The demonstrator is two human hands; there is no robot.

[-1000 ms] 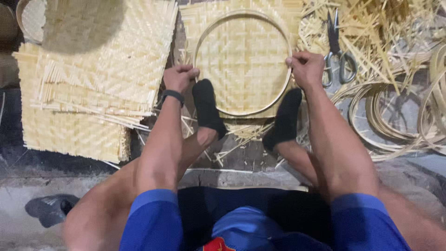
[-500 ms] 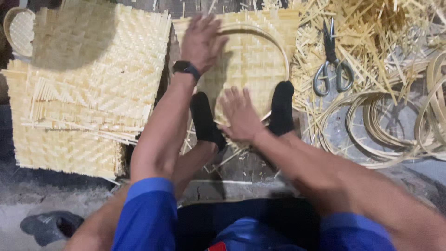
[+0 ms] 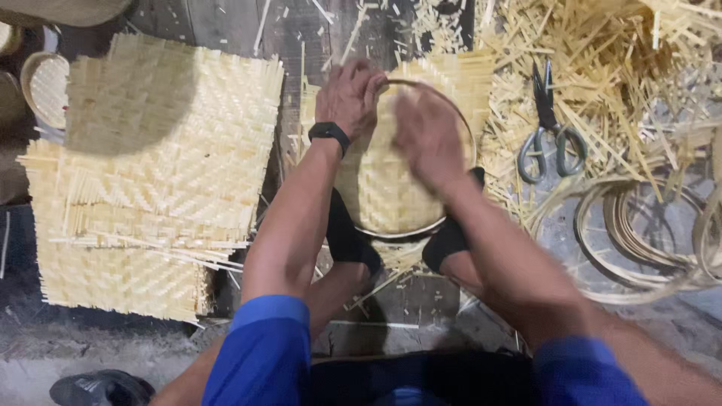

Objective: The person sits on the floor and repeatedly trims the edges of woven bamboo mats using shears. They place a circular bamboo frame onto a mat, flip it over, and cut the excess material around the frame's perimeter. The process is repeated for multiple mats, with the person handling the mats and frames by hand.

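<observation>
A woven bamboo mat [image 3: 387, 188] lies on the floor between my knees, with a round bamboo hoop [image 3: 406, 231] lying on it. My two black-socked feet [image 3: 350, 240] press on the hoop's near rim. At the hoop's far rim my left hand [image 3: 350, 94], with a black watch on its wrist, rests with fingers curled on the hoop. Blurred, my right hand [image 3: 429, 139] presses palm down on the weave inside the hoop, fingers spread.
A stack of square woven mats [image 3: 150, 188] lies at the left. Grey-handled scissors [image 3: 549, 135] lie on loose bamboo strips [image 3: 617, 68] at the right. Coiled bamboo hoops [image 3: 639, 233] sit at the right. A small round basket [image 3: 45, 90] stands at the far left, a dark shoe [image 3: 98, 389] at bottom left.
One second ago both hands held the hoop's sides. Since then my left hand went to the far rim and my right hand moved inside the hoop onto the weave.
</observation>
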